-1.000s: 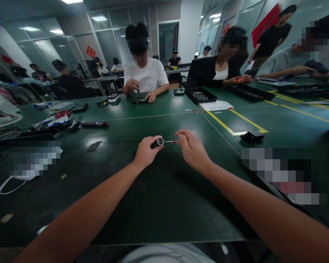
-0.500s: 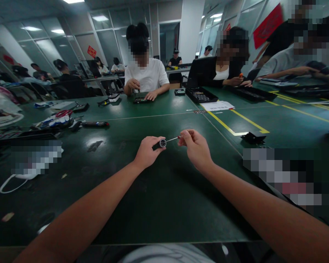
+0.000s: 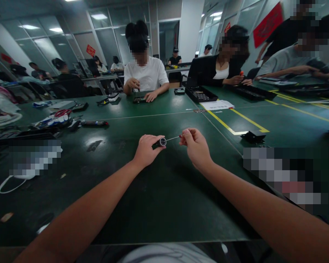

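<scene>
Grips a black tube point(image 3: 161, 142) in left hand point(image 3: 146, 151), maybe to steady it for a thin tool point(image 3: 173, 138) pinched in right hand point(image 3: 196, 146).

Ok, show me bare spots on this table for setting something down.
The glossy green tabletop looks bare between the forearms, this side of the left hand and right hand, and beyond them to the thin pale line. Crowded: at left, around the white, blue and red heap and the black, red-tipped rod; at right, by the black angular piece.
</scene>
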`<state>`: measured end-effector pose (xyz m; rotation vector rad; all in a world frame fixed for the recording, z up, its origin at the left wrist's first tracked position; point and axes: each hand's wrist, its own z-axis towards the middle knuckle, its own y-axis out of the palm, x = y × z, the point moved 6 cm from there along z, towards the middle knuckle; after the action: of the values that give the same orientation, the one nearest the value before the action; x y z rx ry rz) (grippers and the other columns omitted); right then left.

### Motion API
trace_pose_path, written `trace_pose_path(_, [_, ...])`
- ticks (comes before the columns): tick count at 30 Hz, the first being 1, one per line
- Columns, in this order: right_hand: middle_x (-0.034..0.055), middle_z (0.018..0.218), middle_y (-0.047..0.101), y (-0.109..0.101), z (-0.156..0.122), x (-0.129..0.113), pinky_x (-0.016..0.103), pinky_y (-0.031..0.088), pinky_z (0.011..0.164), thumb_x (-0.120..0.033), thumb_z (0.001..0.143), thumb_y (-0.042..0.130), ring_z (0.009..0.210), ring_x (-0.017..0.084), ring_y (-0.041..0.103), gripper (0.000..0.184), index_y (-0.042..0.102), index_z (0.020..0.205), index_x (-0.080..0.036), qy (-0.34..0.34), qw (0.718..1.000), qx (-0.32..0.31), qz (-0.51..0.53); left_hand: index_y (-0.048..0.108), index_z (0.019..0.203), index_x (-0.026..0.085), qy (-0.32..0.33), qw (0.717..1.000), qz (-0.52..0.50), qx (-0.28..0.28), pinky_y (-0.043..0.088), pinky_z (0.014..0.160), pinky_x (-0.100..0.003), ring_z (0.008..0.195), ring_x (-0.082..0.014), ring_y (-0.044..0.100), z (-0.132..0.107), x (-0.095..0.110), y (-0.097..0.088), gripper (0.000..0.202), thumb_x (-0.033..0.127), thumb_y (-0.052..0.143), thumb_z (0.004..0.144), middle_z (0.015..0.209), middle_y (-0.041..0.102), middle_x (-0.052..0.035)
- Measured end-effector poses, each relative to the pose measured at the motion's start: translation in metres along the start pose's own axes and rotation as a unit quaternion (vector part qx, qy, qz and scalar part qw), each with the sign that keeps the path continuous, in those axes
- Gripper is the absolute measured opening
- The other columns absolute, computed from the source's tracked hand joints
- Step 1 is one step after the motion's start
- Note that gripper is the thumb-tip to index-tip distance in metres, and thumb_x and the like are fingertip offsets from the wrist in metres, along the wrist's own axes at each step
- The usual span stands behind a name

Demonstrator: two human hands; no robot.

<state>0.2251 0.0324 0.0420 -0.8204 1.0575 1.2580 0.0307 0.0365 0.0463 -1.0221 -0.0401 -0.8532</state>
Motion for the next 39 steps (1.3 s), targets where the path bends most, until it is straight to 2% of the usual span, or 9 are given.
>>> trace_pose_path(5, [0.0006,0.08,0.066,0.005,-0.005,-0.017,0.032,0.051,0.069,-0.044,0.095,0.057,0.072,0.016,0.063,0.023,0.06,0.095,-0.022,-0.056,0.994,-0.066,-0.068,0.067,0.122,0.024,-0.028,0.999,-0.029,-0.001,0.046,0.096,-0.042,0.106,-0.0234,0.063,-0.001,-0.003,0.0,0.037,0.026,0.076,0.086,0.113,0.073,-0.003])
trace_pose_path(7, [-0.0007,0.074,0.064,0.007,-0.009,-0.024,0.03,0.048,0.065,-0.048,0.096,0.054,0.067,0.015,0.061,0.026,0.062,0.097,-0.022,-0.071,0.988,-0.084,-0.113,0.067,0.123,0.025,-0.039,0.998,-0.041,-0.006,0.048,0.095,-0.041,0.105,-0.0232,0.063,-0.002,-0.003,0.001,0.037,0.025,0.075,0.086,0.114,0.072,-0.0032])
trace_pose_path(11, [-0.0011,0.064,0.059,0.004,-0.014,-0.035,0.03,0.041,0.059,-0.053,0.1,0.043,0.059,0.015,0.056,0.04,0.066,0.09,-0.022,-0.102,0.976,-0.042,-0.189,0.067,0.123,0.025,-0.041,0.998,-0.051,-0.012,0.049,0.096,-0.041,0.107,-0.0233,0.062,-0.003,-0.001,0.002,0.038,0.024,0.075,0.085,0.114,0.072,-0.0032])
trace_pose_path(14, [0.0013,0.071,0.064,0.005,-0.016,-0.04,0.031,0.042,0.062,-0.045,0.101,0.042,0.063,0.017,0.059,0.034,0.066,0.097,-0.021,-0.127,0.966,-0.028,-0.225,0.068,0.122,0.025,-0.036,0.998,-0.056,-0.014,0.049,0.096,-0.041,0.106,-0.0233,0.062,-0.004,-0.002,0.004,0.038,0.024,0.076,0.085,0.112,0.072,-0.0033])
trace_pose_path(18, [0.0046,0.085,0.069,0.009,-0.018,-0.043,0.032,0.044,0.067,-0.03,0.1,0.041,0.07,0.018,0.062,0.024,0.058,0.112,-0.02,-0.156,0.954,-0.06,-0.25,0.068,0.12,0.025,-0.04,0.998,-0.05,-0.005,0.049,0.093,-0.041,0.101,-0.0232,0.063,-0.004,-0.006,0.003,0.037,0.024,0.077,0.084,0.108,0.073,-0.0035])
trace_pose_path(22, [0.0037,0.083,0.07,0.011,-0.017,-0.044,0.031,0.044,0.065,-0.034,0.1,0.042,0.069,0.019,0.063,0.025,0.06,0.111,-0.021,-0.144,0.95,-0.094,-0.259,0.068,0.119,0.025,-0.05,0.998,-0.047,-0.009,0.049,0.093,-0.041,0.102,-0.0235,0.062,-0.004,-0.007,0.003,0.035,0.024,0.076,0.085,0.109,0.072,-0.0034])
trace_pose_path(25, [0.0036,0.079,0.07,0.01,-0.017,-0.047,0.031,0.043,0.064,-0.043,0.102,0.039,0.066,0.018,0.062,0.034,0.065,0.104,-0.021,-0.149,0.946,-0.081,-0.276,0.068,0.12,0.026,-0.041,0.998,-0.054,-0.017,0.048,0.094,-0.04,0.104,-0.0233,0.062,-0.004,-0.005,0.004,0.036,0.025,0.076,0.085,0.109,0.072,-0.0028])
trace_pose_path(33, [0.0048,0.083,0.069,0.013,-0.018,-0.043,0.034,0.044,0.068,-0.03,0.1,0.037,0.07,0.021,0.063,0.034,0.056,0.126,-0.019,-0.145,0.936,-0.105,-0.303,0.068,0.12,0.025,-0.059,0.997,-0.045,-0.003,0.049,0.093,-0.041,0.101,-0.0234,0.062,-0.003,-0.007,0.002,0.035,0.023,0.074,0.086,0.107,0.072,-0.0036])
trace_pose_path(39, [0.0043,0.08,0.068,0.014,-0.019,-0.048,0.034,0.042,0.065,-0.041,0.102,0.036,0.071,0.023,0.064,0.031,0.059,0.114,-0.025,-0.144,0.931,-0.095,-0.322,0.068,0.121,0.025,-0.045,0.998,-0.049,-0.017,0.049,0.094,-0.042,0.104,-0.0242,0.062,-0.002,-0.004,0.004,0.035,0.025,0.074,0.086,0.109,0.072,-0.0036])
